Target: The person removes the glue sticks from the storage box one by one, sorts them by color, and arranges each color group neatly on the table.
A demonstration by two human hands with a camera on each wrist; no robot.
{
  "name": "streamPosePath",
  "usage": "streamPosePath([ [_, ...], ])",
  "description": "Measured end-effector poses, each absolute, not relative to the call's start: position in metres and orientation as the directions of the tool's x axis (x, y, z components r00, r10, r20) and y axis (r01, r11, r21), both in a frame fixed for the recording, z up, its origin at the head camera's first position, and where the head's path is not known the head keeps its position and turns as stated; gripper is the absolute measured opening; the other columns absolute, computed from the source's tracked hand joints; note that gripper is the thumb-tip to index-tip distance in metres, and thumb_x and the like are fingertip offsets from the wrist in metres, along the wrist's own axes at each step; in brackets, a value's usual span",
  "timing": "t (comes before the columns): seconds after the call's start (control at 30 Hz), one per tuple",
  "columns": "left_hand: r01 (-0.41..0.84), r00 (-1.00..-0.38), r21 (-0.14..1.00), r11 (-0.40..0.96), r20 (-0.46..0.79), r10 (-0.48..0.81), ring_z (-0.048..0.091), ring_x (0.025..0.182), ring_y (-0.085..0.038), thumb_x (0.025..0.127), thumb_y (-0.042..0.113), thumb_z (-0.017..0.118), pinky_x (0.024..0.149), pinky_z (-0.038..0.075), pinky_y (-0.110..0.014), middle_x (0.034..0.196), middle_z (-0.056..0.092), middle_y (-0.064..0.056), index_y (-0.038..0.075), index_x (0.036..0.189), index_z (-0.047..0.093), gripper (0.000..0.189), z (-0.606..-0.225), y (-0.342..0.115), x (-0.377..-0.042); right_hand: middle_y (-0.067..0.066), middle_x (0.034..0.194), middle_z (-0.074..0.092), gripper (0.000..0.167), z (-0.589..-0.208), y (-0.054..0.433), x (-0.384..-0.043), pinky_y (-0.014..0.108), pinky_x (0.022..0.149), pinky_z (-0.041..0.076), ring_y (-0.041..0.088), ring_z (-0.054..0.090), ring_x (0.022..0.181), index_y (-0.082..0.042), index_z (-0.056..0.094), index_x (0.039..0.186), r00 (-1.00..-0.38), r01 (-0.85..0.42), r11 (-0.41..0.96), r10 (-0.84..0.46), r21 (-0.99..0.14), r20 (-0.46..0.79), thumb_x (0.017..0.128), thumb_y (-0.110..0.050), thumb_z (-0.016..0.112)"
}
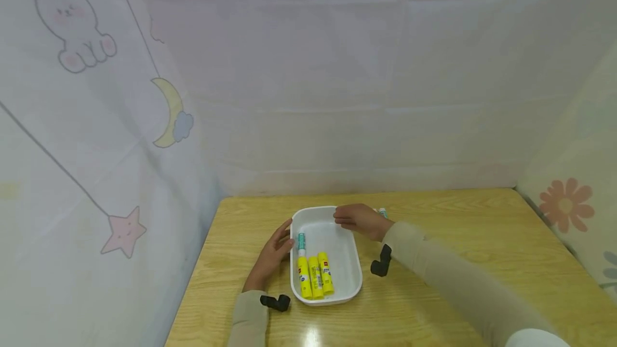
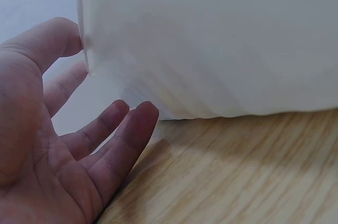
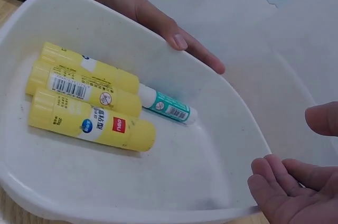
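A white plastic tray stands on the wooden table with a hand at either side. Three yellow glue sticks lie side by side in its near left part, and a smaller teal-and-white glue stick lies beyond them along the left wall. My left hand touches the left side, its thumb over the rim and its fingers spread against the outer wall. At the far right corner is my right hand, fingertips right at the rim and thumb held apart, as the right wrist view shows.
Partly hidden behind my right hand, a small teal-and-white stick lies on the table. A pale printed cloth hangs at the back and both sides. Black wrist cameras are strapped to the sleeves.
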State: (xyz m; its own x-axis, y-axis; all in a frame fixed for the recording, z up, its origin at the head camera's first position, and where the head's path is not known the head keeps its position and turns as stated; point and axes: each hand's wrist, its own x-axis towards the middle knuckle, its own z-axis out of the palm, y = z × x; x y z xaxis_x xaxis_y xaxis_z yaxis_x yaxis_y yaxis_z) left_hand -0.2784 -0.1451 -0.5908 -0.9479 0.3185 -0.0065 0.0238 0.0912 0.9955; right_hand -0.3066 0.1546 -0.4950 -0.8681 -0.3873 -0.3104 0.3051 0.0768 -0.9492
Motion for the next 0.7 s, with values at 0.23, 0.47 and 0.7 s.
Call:
streamPosePath([
  [0.23,0.011,-0.938,0.994,0.104,-0.026,0.347,0.044,0.130,-0.040,0.101,0.021,0.055,0.096,0.048,-0.047,0.149,0.036,-0.023,0.021,0.155,0.028,0.060,-0.570,-0.145,-0.271,0.022,0.143,0.044,0.046,-0.500,0.136,-0.302,0.046,0.109,0.034,0.036,0.047,0.129,0.011,0.044,0.139,-0.865,0.327,0.065,-0.380,-0.943,-0.326,0.100,-0.012,0.054],
  [0.47,0.011,-0.937,0.993,0.116,-0.030,0.347,0.044,0.130,-0.040,0.101,0.022,0.056,0.097,0.047,-0.047,0.149,0.036,-0.024,0.021,0.155,0.029,0.060,-0.568,-0.145,-0.270,0.021,0.133,0.051,0.045,-0.510,0.120,-0.296,0.047,0.107,0.037,0.037,0.051,0.124,0.012,0.047,0.135,-0.856,0.356,0.083,-0.371,-0.931,-0.361,0.099,-0.013,0.054],
  [0.7,0.020,-0.939,0.993,0.118,-0.022,0.343,0.046,0.129,-0.040,0.101,0.021,0.055,0.095,0.049,-0.046,0.148,0.038,-0.023,0.021,0.154,0.030,0.059,-0.569,-0.144,-0.271,0.026,0.131,0.052,0.044,-0.520,0.105,-0.290,0.048,0.107,0.037,0.038,0.053,0.120,0.013,0.048,0.132,-0.833,0.409,0.089,-0.370,-0.908,-0.412,0.098,-0.014,0.054],
])
